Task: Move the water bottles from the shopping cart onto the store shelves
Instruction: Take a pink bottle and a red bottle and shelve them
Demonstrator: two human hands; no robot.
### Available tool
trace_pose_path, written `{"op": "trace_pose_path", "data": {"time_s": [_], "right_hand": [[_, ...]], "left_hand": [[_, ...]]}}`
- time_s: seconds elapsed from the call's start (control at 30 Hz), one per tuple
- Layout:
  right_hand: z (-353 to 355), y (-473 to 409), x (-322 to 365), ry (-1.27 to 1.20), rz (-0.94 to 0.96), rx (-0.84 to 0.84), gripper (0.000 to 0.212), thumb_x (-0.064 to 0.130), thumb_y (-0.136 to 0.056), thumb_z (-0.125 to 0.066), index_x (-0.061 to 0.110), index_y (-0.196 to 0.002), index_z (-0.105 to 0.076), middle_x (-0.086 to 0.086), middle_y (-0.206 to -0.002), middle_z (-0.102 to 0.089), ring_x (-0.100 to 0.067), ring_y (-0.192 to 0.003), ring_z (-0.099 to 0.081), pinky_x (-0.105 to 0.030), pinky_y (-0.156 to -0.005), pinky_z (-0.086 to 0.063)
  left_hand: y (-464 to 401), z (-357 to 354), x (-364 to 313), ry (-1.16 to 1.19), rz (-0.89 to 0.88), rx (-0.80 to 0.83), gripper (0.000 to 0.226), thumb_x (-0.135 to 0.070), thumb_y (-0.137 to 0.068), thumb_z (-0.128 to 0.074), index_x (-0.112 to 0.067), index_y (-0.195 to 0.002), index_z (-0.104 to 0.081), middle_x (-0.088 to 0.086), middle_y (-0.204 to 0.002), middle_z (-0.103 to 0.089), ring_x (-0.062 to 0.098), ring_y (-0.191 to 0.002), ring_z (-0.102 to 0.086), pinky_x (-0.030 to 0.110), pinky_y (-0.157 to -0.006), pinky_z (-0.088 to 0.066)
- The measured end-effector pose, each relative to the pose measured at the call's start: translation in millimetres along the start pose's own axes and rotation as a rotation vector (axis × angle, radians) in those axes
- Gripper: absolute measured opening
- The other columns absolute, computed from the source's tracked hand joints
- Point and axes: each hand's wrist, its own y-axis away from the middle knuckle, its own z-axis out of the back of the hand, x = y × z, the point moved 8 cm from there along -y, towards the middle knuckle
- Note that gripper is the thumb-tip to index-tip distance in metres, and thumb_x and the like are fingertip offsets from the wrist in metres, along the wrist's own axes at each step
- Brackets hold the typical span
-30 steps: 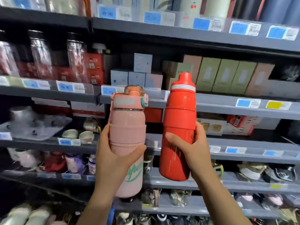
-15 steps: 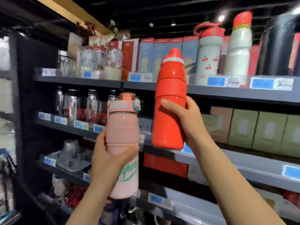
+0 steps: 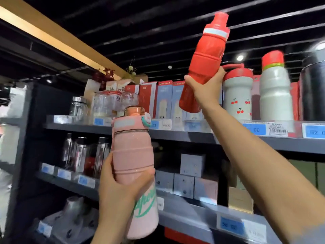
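My right hand (image 3: 205, 87) grips a red water bottle (image 3: 207, 59) around its middle and holds it high and tilted, in front of the top shelf (image 3: 193, 136), just left of a white cherry-print bottle (image 3: 237, 95). A pink water bottle (image 3: 133, 155) with green lettering stands upright in the grip of my left hand (image 3: 119, 191), lower down and in front of the middle shelf. The shopping cart is out of view.
On the top shelf stand a white bottle with a red cap (image 3: 274, 90), a dark flask (image 3: 313, 90), boxed bottles (image 3: 163, 99) and glass jars (image 3: 79, 108). The shelf below holds clear bottles (image 3: 82, 155) and grey boxes (image 3: 184, 180). Price tags line the shelf edges.
My right hand has lifted the red bottle from mid-shelf height up past the top shelf. The view has tilted upward. The pink bottle has stayed about level in my left hand.
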Motion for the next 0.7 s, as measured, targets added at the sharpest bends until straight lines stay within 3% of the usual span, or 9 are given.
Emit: {"op": "trace_pose_path", "data": {"time_s": [0.1, 0.27, 0.5, 0.6, 0.7], "right_hand": [[-2.9, -20.5, -20.5, 0.207, 0.017, 0.012, 0.098, 0.036, -0.066, -0.080, 0.011, -0.141, -0.023, -0.011, -0.133, -0.045, -0.027, -0.114, -0.054, -0.047, -0.097, -0.045], [-6.9, -30.7, -80.0, 0.586, -0.224, 0.218, 0.112, 0.033, -0.061, -0.089, 0.013, -0.144, -0.017, -0.018, -0.136, -0.043, -0.037, -0.116, -0.052, -0.050, -0.097, -0.046], [-0.5, -30.3, -87.8, 0.792, -0.282, 0.242, 0.112, 0.044, -0.065, -0.086, 0.006, -0.144, -0.016, -0.019, -0.140, -0.039, -0.037, -0.123, -0.048, -0.045, -0.097, -0.042], [-1.0, -28.1, -85.4, 0.844, -0.256, 0.224, 0.114, 0.048, -0.064, -0.085, 0.004, -0.144, -0.017, -0.020, -0.139, -0.041, -0.038, -0.123, -0.049, -0.045, -0.096, -0.043], [-2.8, -26.5, -83.9, 0.885, -0.246, 0.208, 0.118, 0.051, -0.064, -0.084, 0.003, -0.146, -0.015, -0.019, -0.138, -0.044, -0.038, -0.121, -0.050, -0.046, -0.094, -0.044]], "left_hand": [[-11.1, 2.8, 6.3, 0.001, -0.023, -0.008, 0.074, -0.017, -0.052, -0.093, -0.051, -0.102, -0.049, -0.015, -0.104, -0.062, 0.011, -0.090, -0.063, 0.029, -0.066, -0.048], [-21.8, -5.0, 15.9, 0.004, -0.038, 0.000, 0.074, -0.011, -0.055, -0.088, -0.053, -0.101, -0.047, -0.016, -0.103, -0.062, 0.009, -0.089, -0.062, 0.027, -0.066, -0.047], [-26.4, -19.8, 33.6, 0.033, -0.034, 0.033, 0.089, -0.032, -0.038, -0.097, -0.050, -0.111, -0.050, -0.017, -0.106, -0.063, 0.009, -0.089, -0.066, 0.026, -0.067, -0.051], [-25.8, -20.1, 38.1, 0.033, -0.036, 0.033, 0.094, -0.035, -0.037, -0.085, -0.045, -0.122, -0.047, -0.016, -0.110, -0.062, 0.009, -0.094, -0.064, 0.026, -0.069, -0.050], [-25.1, -20.1, 40.5, 0.039, -0.025, 0.034, 0.091, -0.029, -0.044, -0.086, -0.041, -0.125, -0.047, -0.014, -0.107, -0.062, 0.003, -0.084, -0.066, 0.018, -0.061, -0.051]]}}
